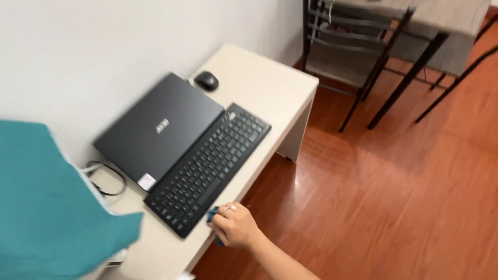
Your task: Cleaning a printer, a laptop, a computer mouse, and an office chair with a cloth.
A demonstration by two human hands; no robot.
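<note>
Head view: right hand point(235, 225) grips blue cloth point(213, 216), touching keyboard's point(209, 167) near corner.

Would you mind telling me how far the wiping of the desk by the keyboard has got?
Done: nothing can be judged finished; no wiped patch shows. In hand: the right hand grips a small teal cloth at the desk's front edge, beside the black keyboard. Left: the closed laptop and mouse lie untouched. A blurred teal fabric fills the lower left; the left hand is out of view.
</note>
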